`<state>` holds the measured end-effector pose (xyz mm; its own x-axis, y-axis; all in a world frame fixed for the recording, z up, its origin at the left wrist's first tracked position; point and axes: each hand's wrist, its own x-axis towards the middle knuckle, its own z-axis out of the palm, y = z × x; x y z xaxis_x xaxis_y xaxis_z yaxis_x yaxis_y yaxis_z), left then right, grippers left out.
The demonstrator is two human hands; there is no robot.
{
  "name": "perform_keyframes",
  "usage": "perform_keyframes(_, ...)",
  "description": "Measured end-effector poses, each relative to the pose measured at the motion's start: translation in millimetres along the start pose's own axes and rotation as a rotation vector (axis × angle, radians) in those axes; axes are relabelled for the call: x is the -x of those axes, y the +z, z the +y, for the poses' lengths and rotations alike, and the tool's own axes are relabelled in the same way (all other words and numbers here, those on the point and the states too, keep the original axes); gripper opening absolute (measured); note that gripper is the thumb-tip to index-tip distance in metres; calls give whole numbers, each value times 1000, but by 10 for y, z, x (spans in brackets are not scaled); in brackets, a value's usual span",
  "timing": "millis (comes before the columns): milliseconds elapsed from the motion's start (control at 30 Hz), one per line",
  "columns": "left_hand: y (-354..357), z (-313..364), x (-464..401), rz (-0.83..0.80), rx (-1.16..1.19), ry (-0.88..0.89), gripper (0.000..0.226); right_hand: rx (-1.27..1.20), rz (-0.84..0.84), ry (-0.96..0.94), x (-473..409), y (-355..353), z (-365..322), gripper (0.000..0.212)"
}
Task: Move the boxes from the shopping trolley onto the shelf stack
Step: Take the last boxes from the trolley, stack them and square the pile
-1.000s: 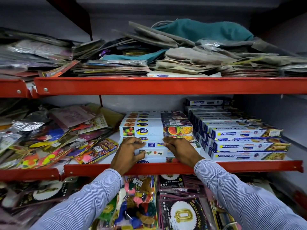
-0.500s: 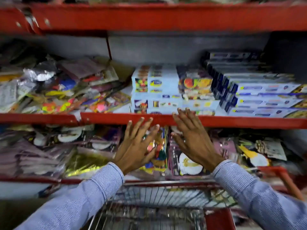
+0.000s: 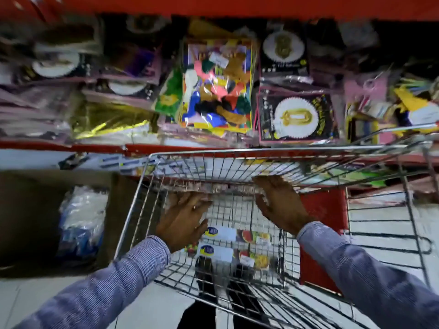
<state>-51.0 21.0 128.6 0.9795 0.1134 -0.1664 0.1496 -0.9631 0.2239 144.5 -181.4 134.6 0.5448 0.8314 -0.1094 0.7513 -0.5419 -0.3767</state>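
I look down into a wire shopping trolley (image 3: pixel 261 154) parked against the shelving. Two long white boxes with a blue-and-yellow logo and fruit pictures lie on its floor, one (image 3: pixel 235 235) behind the other (image 3: pixel 234 254). My left hand (image 3: pixel 184 220) hovers inside the trolley just left of and above the boxes, fingers spread, holding nothing. Over the right side of the basket my right hand (image 3: pixel 279 203) is also empty with fingers apart. Both hands are apart from the boxes. The shelf stack of boxes is out of view.
A red shelf (image 3: pixel 95 148) behind the trolley holds packets of balloons (image 3: pixel 215 84) and foil number balloons (image 3: pixel 295 117). A brown cardboard carton (image 3: pixel 35 222) with plastic-wrapped goods stands on the floor to the left. A red panel (image 3: pixel 323 233) sits right of the basket.
My hands left the box stack on the upper shelf and dropped down into the trolley. The view swung down from the shelves to the basket.
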Motion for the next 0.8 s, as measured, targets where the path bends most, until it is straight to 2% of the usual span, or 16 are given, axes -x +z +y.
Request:
perform_keyframes(200,837,-110,52,-185,-39,198,36,-10,-505,46,68,1234,177,54)
perform_keyframes(333,1299,-178,-25,-330,12,273,41,36,-683,32,55,1916,211,65)
perform_keyframes(467,1662,-202,-90,-416,187,581,15,79,-711,-2,-1,2227,210,69)
perform_keyframes(500,1696,-172,-112,-519,71,649,10,100,-702,-21,-31,2250,215,67)
perform_keyframes(533,1720,-143,-123,-602,-97,640,10,109,-685,-37,-55,2253,223,65)
perform_keyframes(600,1766,-52,-159,-650,-326,560,15,92,-646,-25,-107,2185,237,62)
perform_keyframes(633,1792,4,-154,-748,-285,579,20,88,-619,-18,-140,2124,261,61)
perform_keyframes(667,1887,46,-148,-761,-244,587,22,87,-593,-13,-167,2056,291,62)
perform_keyframes(733,1933,109,-199,-761,-236,552,12,73,-520,-18,-215,1887,348,61)
perform_keyframes(800,1920,168,-263,-733,-190,466,27,70,-449,-32,-246,1705,399,61)
